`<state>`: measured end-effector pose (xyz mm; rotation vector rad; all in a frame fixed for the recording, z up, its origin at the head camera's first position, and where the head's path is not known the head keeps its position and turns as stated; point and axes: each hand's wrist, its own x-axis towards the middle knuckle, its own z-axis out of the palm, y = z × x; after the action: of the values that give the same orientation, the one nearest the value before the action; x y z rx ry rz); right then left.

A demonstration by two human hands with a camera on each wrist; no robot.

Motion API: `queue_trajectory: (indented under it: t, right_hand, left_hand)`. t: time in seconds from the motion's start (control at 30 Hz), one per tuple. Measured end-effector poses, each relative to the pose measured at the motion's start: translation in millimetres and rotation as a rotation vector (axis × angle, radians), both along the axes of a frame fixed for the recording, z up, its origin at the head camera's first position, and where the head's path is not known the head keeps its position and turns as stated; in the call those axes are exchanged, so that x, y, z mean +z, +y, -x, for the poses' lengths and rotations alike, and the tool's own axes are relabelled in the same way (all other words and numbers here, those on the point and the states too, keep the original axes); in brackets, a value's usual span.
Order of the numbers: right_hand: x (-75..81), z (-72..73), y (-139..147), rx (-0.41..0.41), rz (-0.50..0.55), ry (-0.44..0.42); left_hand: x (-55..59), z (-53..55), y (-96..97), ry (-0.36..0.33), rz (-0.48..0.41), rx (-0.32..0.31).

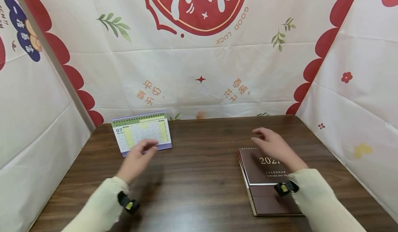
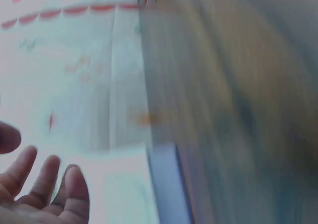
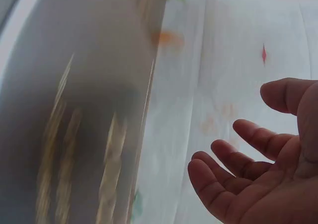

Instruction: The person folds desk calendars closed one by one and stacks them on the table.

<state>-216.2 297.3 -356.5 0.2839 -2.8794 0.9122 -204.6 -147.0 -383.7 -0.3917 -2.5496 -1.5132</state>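
A spiral-bound desk calendar (image 1: 146, 130) with a page marked 07 stands propped up at the back left of the table. My left hand (image 1: 136, 161) hovers in front of its lower part, fingers loosely bent and holding nothing. In the left wrist view, the fingers of the left hand (image 2: 49, 194) are spread beside the calendar's purple edge (image 2: 171, 184). A brown 2021-style calendar (image 1: 258, 173) with gold lettering lies flat at the right. Over its top part hovers my right hand (image 1: 276, 149), relaxed and holding nothing. Its blurred brown cover (image 3: 79, 85) fills the left of the right wrist view.
The dark wood table (image 1: 199, 176) runs back to a white printed cloth (image 1: 199, 63) with red scalloped borders. More cloth hangs along the left and right sides. A small black device sits on each wrist, over the pale sleeves (image 1: 96, 204).
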Motion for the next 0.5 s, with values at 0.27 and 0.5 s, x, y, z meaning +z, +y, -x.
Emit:
queue_trajectory:
  t: [0.27,0.5]
  right_hand:
    - [-4.1,35.1,-89,0.141,0.033,-0.072]
    - [-11.0,58.1,-147,0.203,0.022,-0.126]
  left_hand:
    - [17.3,14.3,-96.1,0.037,0.039,0.280]
    - [19.3,30.9,-155.4,-0.032,-0.063,0.420]
